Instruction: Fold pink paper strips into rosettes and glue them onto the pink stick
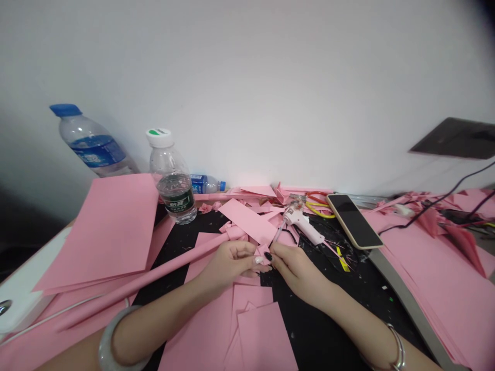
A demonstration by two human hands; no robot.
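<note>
A clear plastic bottle with a white cap carries a dark green label reading 怡宝; the blue label on the other bottle is illegible.

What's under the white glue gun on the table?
The white glue gun has its front end over pink paper and its handle end over a black mat. The spot right beneath it is covered, so you can't see that part.

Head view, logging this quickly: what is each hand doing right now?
Left hand: closed, pinching a small folded pink paper.
Right hand: closed, pinching the same paper.
</note>
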